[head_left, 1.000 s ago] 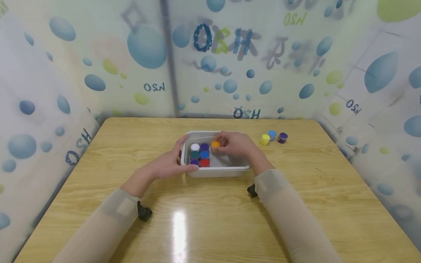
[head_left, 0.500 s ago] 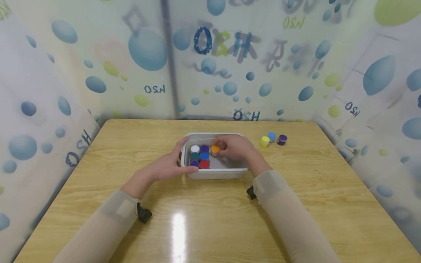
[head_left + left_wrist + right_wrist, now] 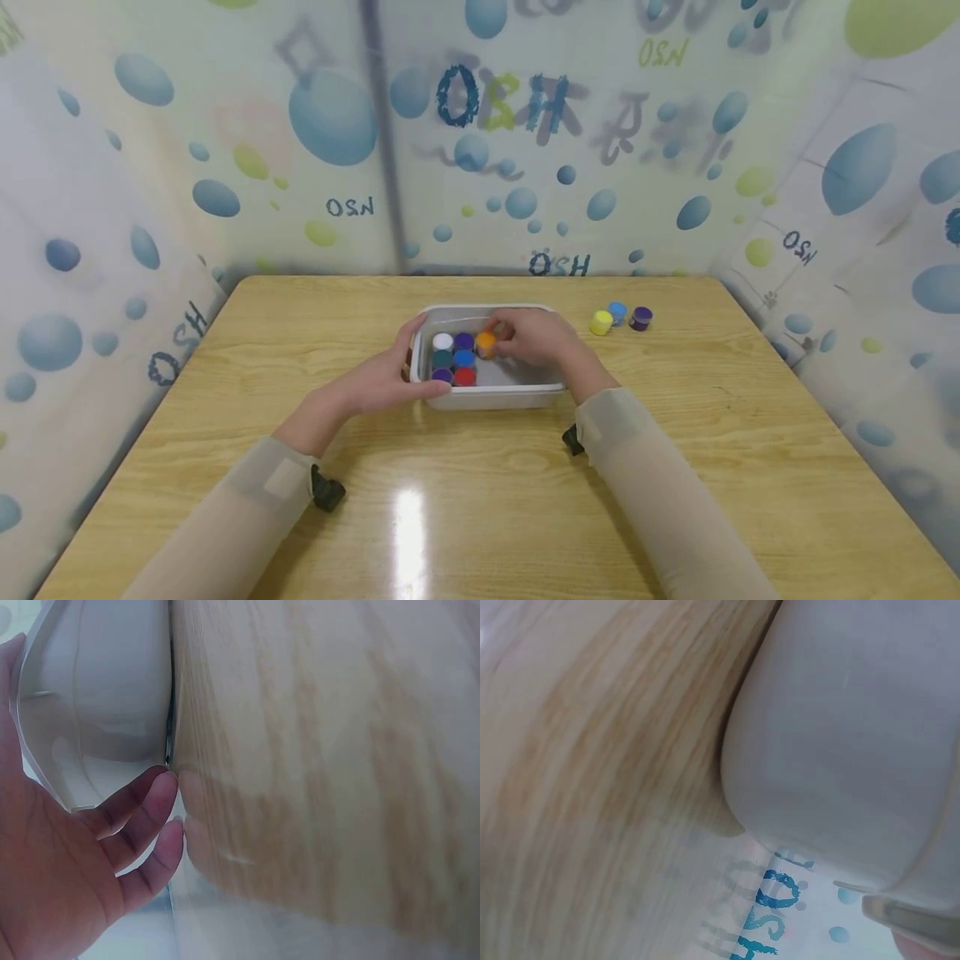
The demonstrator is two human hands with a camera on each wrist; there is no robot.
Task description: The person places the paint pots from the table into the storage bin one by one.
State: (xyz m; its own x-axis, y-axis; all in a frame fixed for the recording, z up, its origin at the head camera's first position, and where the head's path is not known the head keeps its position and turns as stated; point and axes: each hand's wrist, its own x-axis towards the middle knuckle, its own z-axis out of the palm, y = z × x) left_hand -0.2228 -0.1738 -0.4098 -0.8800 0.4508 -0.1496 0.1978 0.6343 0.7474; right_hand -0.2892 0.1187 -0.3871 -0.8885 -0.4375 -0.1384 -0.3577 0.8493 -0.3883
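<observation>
My left hand (image 3: 381,377) grips the left end of a white plastic tub (image 3: 497,398), thumb along the front rim. In the left wrist view its lower fingers (image 3: 154,802) bend beside the tub's wall near the tabletop. Inside the tub, my right hand (image 3: 538,335) pinches a small paint pot with an orange lid (image 3: 486,342). Left of it stand two columns of similar pots: a white one (image 3: 442,342), a dark green one (image 3: 442,358), a purple one (image 3: 464,342), a blue one (image 3: 465,358), a red one (image 3: 465,377) and another purple one (image 3: 442,377). The right wrist view shows only the tub's outer wall (image 3: 840,750).
A yellow pot (image 3: 601,323), a light blue pot (image 3: 617,313) and a dark purple pot (image 3: 641,318) stand close together on the wooden table (image 3: 495,500), right of the tub. A patterned curtain (image 3: 480,192) hangs behind the table's back edge.
My right hand has lowered the orange pot into the tub and shifted it slightly left, closer to the purple pot. My left hand keeps its hold on the tub.
</observation>
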